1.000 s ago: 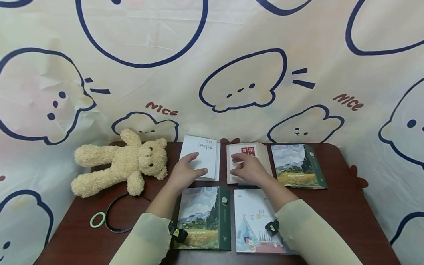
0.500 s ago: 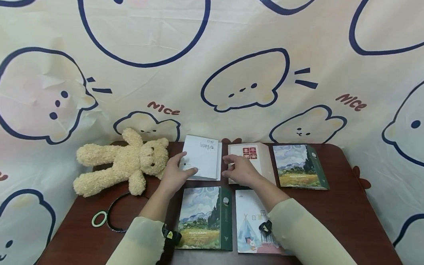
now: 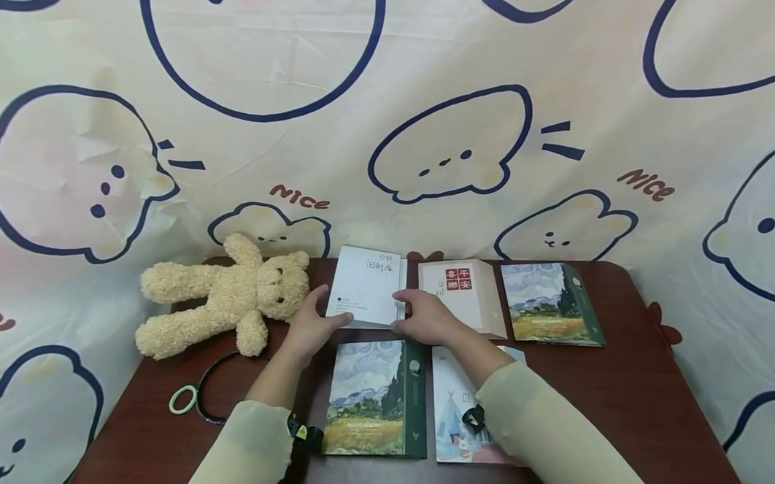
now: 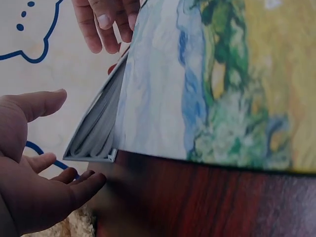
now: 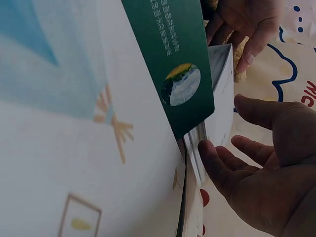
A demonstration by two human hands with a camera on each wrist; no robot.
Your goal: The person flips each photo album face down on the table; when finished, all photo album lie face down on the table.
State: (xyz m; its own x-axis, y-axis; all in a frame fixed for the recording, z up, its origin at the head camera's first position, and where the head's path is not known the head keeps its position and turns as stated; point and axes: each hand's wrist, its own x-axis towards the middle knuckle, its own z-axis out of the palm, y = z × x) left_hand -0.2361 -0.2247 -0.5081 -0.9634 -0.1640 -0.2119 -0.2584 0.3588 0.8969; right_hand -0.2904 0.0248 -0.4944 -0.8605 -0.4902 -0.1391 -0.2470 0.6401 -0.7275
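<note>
A white photo album [image 3: 367, 285] with dark lettering lies at the back of the table, and its page edges [image 4: 96, 133] show in the left wrist view. My left hand [image 3: 311, 327] is at its left side, thumb over the near left corner and fingers spread. At its right edge, my right hand [image 3: 426, 318] has its fingertips right at the border. In the right wrist view, the right hand's fingers are extended beside the album's layered edge [image 5: 195, 153]. Neither hand is curled round the album. Partly behind my right hand lies a cream album [image 3: 483, 305] with a red four-character print.
A landscape-covered album [image 3: 534, 301] lies at the back right. Nearer are another landscape album [image 3: 366, 402] and a white tent-print album [image 3: 450, 428], partly under my right sleeve [image 3: 530, 403]. A teddy bear [image 3: 216, 299] and a black hoop [image 3: 200, 393] with a green ring lie left.
The right hand has moved left from the cream album to the white album's right edge. The left hand has slid left and nearer, from over the white cover to its left side.
</note>
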